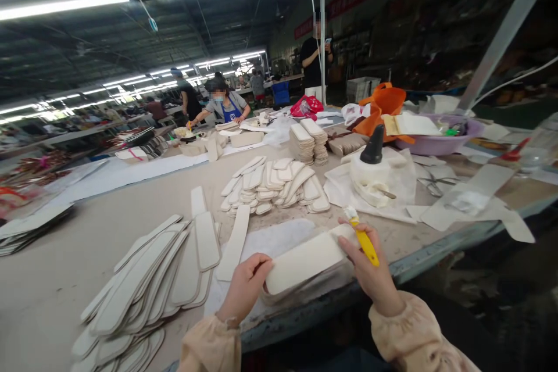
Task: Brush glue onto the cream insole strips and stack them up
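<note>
My left hand (244, 289) grips the near end of a cream insole-shaped strip (305, 261) that tops a small stack at the table's front edge. My right hand (369, 270) is closed round a yellow-handled brush (362, 236), bristles up, and rests against the far end of the same strip. A white sheet (274, 241) lies under the stack. To the left, long cream strips (148, 285) fan out in overlapping rows. Beyond my hands sits a heap of shorter cream pieces (274, 185).
A white glue pot with a black spout (372, 171) stands right of the heap, scissors (431, 185) beside it. A lilac basin (440, 139) and an orange bag (383, 106) lie further back. A co-worker in a blue apron (224, 106) works at the far end; another person (314, 61) stands behind.
</note>
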A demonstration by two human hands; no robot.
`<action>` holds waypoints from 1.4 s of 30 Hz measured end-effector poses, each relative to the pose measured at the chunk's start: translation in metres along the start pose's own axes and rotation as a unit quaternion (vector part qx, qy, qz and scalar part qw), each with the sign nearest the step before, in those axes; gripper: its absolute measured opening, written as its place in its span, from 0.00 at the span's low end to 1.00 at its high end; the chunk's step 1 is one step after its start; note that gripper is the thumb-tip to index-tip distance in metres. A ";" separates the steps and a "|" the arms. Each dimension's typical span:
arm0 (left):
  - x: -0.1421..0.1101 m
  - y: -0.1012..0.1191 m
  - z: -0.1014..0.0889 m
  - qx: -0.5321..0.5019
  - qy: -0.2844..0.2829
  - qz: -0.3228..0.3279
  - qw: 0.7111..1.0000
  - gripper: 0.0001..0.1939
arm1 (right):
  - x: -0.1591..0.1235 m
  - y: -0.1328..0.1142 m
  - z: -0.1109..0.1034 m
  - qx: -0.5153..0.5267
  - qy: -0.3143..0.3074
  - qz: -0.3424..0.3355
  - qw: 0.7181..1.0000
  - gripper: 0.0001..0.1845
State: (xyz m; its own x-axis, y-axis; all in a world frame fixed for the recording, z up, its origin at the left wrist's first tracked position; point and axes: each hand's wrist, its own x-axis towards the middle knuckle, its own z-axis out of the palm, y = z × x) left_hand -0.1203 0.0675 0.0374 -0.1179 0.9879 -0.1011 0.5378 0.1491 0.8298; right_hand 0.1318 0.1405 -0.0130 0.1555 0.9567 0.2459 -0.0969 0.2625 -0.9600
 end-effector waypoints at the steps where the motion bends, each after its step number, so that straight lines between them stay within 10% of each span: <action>1: 0.004 -0.007 0.001 0.006 0.009 -0.010 1.000 0.13 | 0.004 0.001 0.002 -0.034 0.003 -0.012 0.999 0.23; 15: 0.028 -0.053 0.000 0.101 0.024 -0.093 0.990 0.18 | 0.021 0.029 0.022 -0.266 -0.035 -0.044 0.962 0.20; 42: -0.002 -0.078 0.011 0.060 0.060 -0.102 0.991 0.18 | 0.020 0.046 0.022 -0.338 -0.060 -0.046 0.938 0.19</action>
State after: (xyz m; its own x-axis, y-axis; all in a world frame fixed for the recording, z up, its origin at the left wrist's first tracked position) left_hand -0.1530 0.0548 -0.0327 -0.3286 0.9256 -0.1880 0.5874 0.3561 0.7267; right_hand 0.1083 0.1741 -0.0495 0.0163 0.9518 0.3064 0.5628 0.2445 -0.7896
